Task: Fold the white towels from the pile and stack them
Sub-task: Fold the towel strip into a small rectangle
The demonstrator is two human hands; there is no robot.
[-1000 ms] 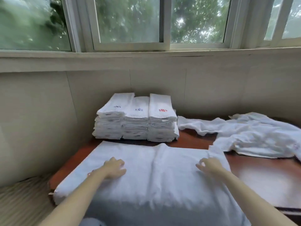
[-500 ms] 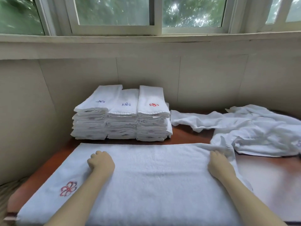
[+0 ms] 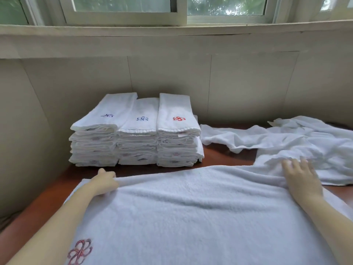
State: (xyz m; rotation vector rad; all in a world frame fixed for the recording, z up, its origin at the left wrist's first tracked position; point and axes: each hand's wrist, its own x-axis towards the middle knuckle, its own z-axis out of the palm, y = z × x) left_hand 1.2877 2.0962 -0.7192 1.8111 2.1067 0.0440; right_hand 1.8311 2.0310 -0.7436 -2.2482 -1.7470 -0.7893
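The left hand [image 3: 104, 181] grips the far edge of a white terry towel with a red flower emblem [image 3: 191, 211], spread on the reddish-brown table [image 3: 227, 156]. The right hand [image 3: 301, 178] lies flat, fingers spread, on its far right corner. Beyond stand three stacks of folded white towels [image 3: 137, 131]; the rumpled white towel pile [image 3: 286, 142] lies to the right.

1. A red-brown wooden bench [image 3: 225, 158] is standing against the wall and running from left to right.
2. A pale wall [image 3: 248, 83] is rising behind the bench, with thin lines going up and down it.
3. A wide ledge [image 3: 172, 41] is sticking out along the top of the wall.
4. A window [image 3: 181, 12] with a pale frame is sitting above the ledge.
5. Green leaves [image 3: 122, 3] are showing through the glass, all blurry.
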